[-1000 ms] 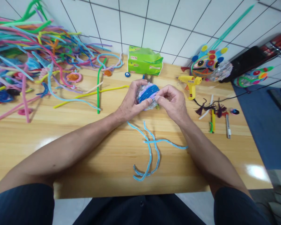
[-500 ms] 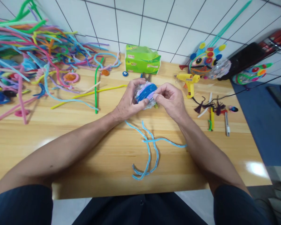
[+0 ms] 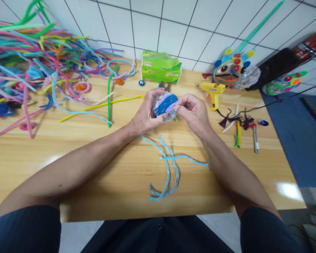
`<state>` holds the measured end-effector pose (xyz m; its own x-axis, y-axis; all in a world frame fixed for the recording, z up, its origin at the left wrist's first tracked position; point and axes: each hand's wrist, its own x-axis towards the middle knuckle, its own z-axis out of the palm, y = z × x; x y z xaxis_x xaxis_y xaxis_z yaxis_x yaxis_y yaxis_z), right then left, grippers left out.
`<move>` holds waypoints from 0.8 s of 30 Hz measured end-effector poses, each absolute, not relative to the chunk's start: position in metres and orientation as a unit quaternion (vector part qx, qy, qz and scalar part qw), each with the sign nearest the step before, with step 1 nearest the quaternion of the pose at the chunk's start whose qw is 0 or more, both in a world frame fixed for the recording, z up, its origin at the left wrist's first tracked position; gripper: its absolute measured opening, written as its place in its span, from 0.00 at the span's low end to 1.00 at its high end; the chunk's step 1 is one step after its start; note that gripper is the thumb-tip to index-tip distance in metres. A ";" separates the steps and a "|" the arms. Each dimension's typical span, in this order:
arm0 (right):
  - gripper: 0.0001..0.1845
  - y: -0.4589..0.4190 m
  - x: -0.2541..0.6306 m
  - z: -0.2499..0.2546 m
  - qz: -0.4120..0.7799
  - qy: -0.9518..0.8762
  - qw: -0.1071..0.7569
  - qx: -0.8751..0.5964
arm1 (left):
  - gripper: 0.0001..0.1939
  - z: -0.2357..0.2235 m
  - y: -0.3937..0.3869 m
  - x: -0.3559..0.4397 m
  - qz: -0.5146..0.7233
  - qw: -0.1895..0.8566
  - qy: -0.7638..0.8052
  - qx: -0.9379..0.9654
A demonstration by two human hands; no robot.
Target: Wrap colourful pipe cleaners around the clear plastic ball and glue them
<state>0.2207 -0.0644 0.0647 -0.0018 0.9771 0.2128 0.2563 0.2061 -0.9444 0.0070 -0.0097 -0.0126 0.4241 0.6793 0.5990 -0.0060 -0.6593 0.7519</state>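
Striped bundle (image 3: 165,103) between the fingers.
Left hand (image 3: 146,113) grips it, thumb near side, fingers far; right hand (image 3: 194,111) pinches its lilac strip (image 3: 170,108) at the edge.

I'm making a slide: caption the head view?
Left hand holds a blue-banded bundle; right hand pinches at its edge.

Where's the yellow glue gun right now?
Head view, right of centre: the yellow glue gun is on the wooden table, beyond the right hand and to its right, right of the green packet.
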 end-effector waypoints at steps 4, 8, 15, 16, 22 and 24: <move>0.11 -0.063 0.222 0.065 0.369 -0.607 0.487 -0.508 | 0.42 -0.014 -0.009 0.007 0.484 0.338 0.229 0.774; 0.11 -0.064 0.222 0.065 0.367 -0.609 0.486 -0.508 | 0.42 -0.014 -0.009 0.007 0.483 0.342 0.228 0.773; 0.10 -0.064 0.221 0.063 0.356 -0.611 0.494 -0.506 | 0.37 -0.014 -0.007 0.003 0.478 0.365 0.204 0.773; 0.09 -0.064 0.221 0.063 0.354 -0.612 0.495 -0.505 | 0.35 -0.013 -0.006 0.002 0.478 0.363 0.202 0.774; 0.11 -0.064 0.221 0.063 0.354 -0.617 0.494 -0.500 | 0.33 -0.010 -0.008 0.002 0.481 0.338 0.210 0.781; 0.13 -0.064 0.221 0.063 0.353 -0.617 0.495 -0.499 | 0.34 -0.009 -0.009 0.003 0.478 0.339 0.216 0.781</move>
<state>0.2210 -0.0638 0.0627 -0.0120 0.9659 0.2586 0.2662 0.2524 -0.9303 0.0033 -0.0089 -0.0095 0.4504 0.6604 0.6008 0.0132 -0.6778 0.7351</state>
